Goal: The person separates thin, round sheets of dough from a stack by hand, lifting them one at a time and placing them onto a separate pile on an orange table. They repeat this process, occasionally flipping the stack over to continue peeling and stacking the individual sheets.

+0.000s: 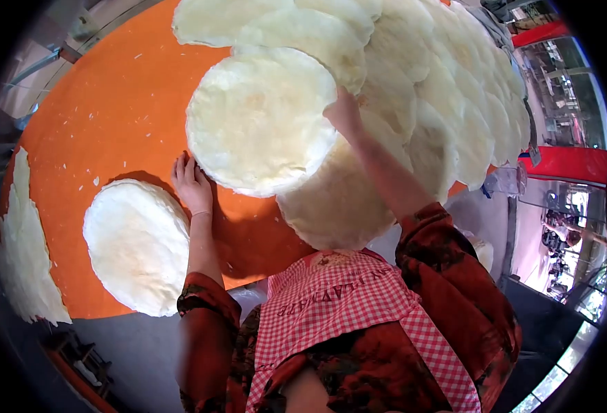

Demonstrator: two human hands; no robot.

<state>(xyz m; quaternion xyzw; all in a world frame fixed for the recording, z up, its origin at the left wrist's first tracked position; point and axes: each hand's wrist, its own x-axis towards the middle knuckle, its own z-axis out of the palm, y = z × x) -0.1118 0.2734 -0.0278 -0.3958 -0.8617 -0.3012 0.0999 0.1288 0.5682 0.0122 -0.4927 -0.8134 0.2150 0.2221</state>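
Observation:
A thin, pale round flatbread [259, 120] is lifted above the orange cloth [111, 110]. My left hand [193, 182] holds its lower left edge and my right hand [343, 113] grips its right edge. Under and beyond it, several similar rounds [427, 89] lie overlapping across the cloth. A stack of rounds [138, 241] sits to the left of my left arm.
More pale rounds [25, 255] hang over the cloth's left edge. A clear plastic container [503, 180] stands at the right edge by a red rail [568, 164]. My red patterned sleeves and checked apron [331, 303] fill the lower middle.

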